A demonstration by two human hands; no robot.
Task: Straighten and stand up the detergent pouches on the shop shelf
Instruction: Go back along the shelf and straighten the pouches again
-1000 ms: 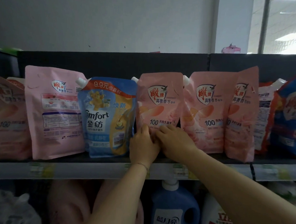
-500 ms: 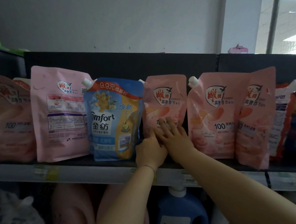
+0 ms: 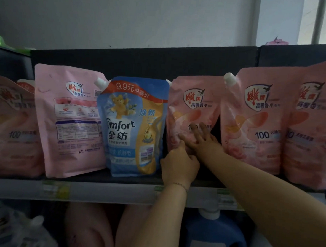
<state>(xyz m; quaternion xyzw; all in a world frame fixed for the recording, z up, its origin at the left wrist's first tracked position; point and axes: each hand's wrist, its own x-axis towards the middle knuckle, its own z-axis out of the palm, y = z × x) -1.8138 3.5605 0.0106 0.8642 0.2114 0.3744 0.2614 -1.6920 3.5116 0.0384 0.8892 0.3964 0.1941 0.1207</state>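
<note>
A row of detergent pouches stands on the top shelf. My hands are on the middle pink pouch, which stands upright facing front. My left hand grips its lower left corner at the shelf edge, thumb up against the front. My right hand presses flat on its lower front with fingers spread. Left of it stands a blue Comfort pouch, then a pink pouch turned back side out and leaning. Two more pink pouches stand to the right.
Another pink pouch sits at the far left. A dark back panel closes the shelf behind the row. On the lower shelf are a blue jug and pink bottles.
My right hand has slid up the middle pouch's front and spread its fingers flat. My left hand stays at the pouch's base. The view has shifted a little to the left.
</note>
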